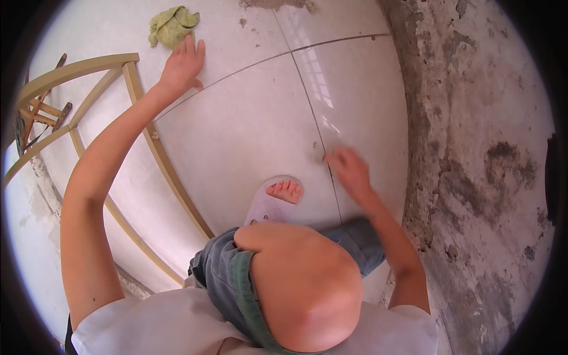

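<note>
My left hand (182,66) reaches out over the white floor tiles, fingers extended, with nothing in its grasp. Its fingertips are at the lower edge of a crumpled yellow-green cloth (171,27); whether they touch it I cannot tell. Closer to me, my right hand (350,171) is curled with its fingers pinched together at a dark tile joint (313,115). Motion blurs this hand slightly. A tiny dark tip shows at its fingers, too small to name, and a faint grey smudge (316,148) marks the tile beside it.
A tan frame (168,171) of narrow bars stands at the left, with a small wooden stool-like piece (44,112) beyond it. A rough, stained wall (473,177) rises on the right. Grey debris (281,5) lies at the far edge. My sandalled foot (275,201) rests on the tiles.
</note>
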A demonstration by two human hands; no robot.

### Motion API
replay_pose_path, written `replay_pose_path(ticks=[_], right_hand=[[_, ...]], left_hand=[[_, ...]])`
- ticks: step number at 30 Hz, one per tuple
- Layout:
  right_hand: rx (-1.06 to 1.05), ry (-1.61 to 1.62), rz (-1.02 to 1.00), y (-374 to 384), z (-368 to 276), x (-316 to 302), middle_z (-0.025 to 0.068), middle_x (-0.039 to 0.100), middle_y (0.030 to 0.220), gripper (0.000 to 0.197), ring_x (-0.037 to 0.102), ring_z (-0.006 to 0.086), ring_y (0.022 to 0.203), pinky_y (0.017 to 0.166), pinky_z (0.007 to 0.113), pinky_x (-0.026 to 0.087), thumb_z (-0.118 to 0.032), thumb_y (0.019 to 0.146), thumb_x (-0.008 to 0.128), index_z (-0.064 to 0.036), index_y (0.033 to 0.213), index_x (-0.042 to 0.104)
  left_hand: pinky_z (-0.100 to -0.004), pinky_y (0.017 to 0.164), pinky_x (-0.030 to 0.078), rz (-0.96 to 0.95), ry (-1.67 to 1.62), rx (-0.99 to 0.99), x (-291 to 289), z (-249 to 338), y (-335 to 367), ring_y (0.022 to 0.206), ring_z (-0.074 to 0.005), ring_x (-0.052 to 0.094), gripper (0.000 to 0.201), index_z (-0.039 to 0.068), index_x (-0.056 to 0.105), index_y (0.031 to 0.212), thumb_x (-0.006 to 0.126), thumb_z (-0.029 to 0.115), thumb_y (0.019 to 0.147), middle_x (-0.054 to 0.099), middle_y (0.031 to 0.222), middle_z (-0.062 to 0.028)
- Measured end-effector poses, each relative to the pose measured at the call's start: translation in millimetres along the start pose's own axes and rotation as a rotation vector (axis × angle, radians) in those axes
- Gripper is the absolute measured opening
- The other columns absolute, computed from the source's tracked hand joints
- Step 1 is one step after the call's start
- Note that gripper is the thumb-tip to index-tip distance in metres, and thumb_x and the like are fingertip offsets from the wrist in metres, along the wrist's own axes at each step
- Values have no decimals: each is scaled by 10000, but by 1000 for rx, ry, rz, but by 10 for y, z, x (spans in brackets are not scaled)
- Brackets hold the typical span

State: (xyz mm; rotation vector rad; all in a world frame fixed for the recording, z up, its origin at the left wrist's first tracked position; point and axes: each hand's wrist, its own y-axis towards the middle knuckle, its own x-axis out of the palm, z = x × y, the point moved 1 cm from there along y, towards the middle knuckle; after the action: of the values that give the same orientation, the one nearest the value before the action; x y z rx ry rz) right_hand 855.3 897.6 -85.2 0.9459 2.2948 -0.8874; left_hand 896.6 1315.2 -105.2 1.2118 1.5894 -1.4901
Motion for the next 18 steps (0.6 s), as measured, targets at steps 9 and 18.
replay_pose_path(ticks=[9,18], right_hand=[[-27,266,-141,1696,-746,297,157,549,814,280,527,313,765,692,374,423,-330,789,535,-56,843,555],[-39,253,11,2397,-1104,-179,66,532,695,82,510,243,595,564,351,427,-91,754,544,-94,831,570]], left_hand=[[-352,931,400,-24,8,-28,44,-53,-70,1124,-379,437,986,-50,312,1248,831,232,459,340,1258,-308],[-397,961,368,-13,-75,20,44,6,154,1118,-405,441,867,-107,392,1170,818,174,469,449,1150,-310]])
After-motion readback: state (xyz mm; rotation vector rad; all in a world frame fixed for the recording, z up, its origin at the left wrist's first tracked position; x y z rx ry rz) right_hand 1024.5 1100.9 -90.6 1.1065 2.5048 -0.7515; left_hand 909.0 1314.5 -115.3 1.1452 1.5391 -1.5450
